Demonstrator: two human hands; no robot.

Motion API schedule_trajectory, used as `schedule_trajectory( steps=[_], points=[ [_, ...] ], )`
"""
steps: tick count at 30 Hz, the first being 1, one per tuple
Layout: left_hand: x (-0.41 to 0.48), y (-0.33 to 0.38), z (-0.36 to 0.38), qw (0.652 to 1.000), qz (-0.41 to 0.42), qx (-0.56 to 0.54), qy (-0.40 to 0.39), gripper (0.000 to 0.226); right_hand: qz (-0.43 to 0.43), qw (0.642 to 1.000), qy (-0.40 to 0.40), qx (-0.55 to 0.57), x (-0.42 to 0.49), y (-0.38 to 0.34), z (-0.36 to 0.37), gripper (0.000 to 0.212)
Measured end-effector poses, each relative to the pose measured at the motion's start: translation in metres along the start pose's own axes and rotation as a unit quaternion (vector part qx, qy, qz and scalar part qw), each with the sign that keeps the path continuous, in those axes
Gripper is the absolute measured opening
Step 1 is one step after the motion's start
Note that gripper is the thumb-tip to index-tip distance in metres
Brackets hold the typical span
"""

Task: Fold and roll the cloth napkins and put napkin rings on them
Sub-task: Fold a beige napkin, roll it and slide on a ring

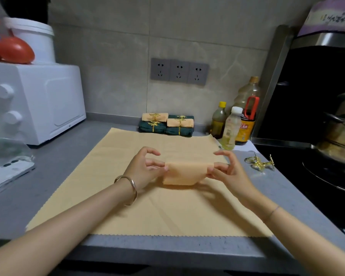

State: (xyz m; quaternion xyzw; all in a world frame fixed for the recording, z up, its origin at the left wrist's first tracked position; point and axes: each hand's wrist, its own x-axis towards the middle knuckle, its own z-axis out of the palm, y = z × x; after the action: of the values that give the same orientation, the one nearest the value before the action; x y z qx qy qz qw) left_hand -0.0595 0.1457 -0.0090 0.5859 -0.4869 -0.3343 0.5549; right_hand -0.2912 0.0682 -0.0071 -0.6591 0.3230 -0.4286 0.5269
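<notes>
A small folded orange napkin [184, 173] hangs just above a large pale-orange cloth [116, 212] spread over the grey counter. My left hand [145, 168] pinches its left end and my right hand [226, 169] pinches its right end. At the back against the wall lie several rolled napkins [166, 125], orange and dark green, each with a gold ring. Loose gold napkin rings [259, 162] lie on the counter to the right of my right hand.
A white oven [38, 102] stands at the left, a phone [10, 174] near it. Oil and sauce bottles [235, 124] stand at the back right. A black stove with a steel pot [339, 134] fills the right side. The counter's front edge [167, 248] runs below the cloth.
</notes>
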Motion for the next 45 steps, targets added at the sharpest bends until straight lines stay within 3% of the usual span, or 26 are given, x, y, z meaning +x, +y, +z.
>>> schedule_trajectory(
  steps=[5,9,15,19,22,25,28,32,39,45],
  points=[
    [-0.025,-0.008,0.003,0.992,-0.099,-0.042,-0.066,0.038,0.085,0.996,0.002,0.002,-0.031,0.011,-0.001,0.041],
    [-0.024,-0.002,0.010,0.984,-0.117,-0.120,-0.057,0.033,0.074,0.997,0.023,-0.004,-0.031,0.008,0.000,0.045],
    [0.008,0.024,0.018,0.998,0.017,-0.067,-0.005,0.031,-0.052,0.995,0.078,-0.015,0.002,-0.016,0.002,0.041],
    [0.014,0.032,0.016,0.994,0.091,-0.058,0.004,0.034,-0.116,0.991,0.070,-0.006,0.011,-0.027,0.002,0.045],
    [0.005,0.010,0.014,0.999,0.045,-0.025,-0.013,0.036,-0.082,0.996,0.038,-0.022,-0.003,-0.012,0.004,0.046],
    [-0.013,-0.018,0.011,0.996,-0.023,0.053,-0.072,0.039,0.009,0.998,-0.008,-0.062,-0.028,0.013,0.004,0.046],
    [-0.024,-0.029,0.009,0.989,-0.032,0.096,-0.108,0.039,0.061,0.991,-0.007,-0.123,-0.039,0.023,0.003,0.036],
    [-0.024,-0.033,0.008,0.983,-0.026,0.155,-0.094,0.035,0.049,0.980,-0.002,-0.191,-0.034,0.021,0.002,0.024],
    [-0.023,-0.033,0.011,0.986,-0.057,0.141,-0.066,0.027,0.009,0.973,-0.003,-0.231,-0.026,0.025,0.005,0.024],
    [-0.015,-0.039,0.016,0.985,-0.056,0.164,-0.025,0.031,0.033,0.968,0.024,-0.249,-0.012,0.033,0.008,0.023]
  ],
)
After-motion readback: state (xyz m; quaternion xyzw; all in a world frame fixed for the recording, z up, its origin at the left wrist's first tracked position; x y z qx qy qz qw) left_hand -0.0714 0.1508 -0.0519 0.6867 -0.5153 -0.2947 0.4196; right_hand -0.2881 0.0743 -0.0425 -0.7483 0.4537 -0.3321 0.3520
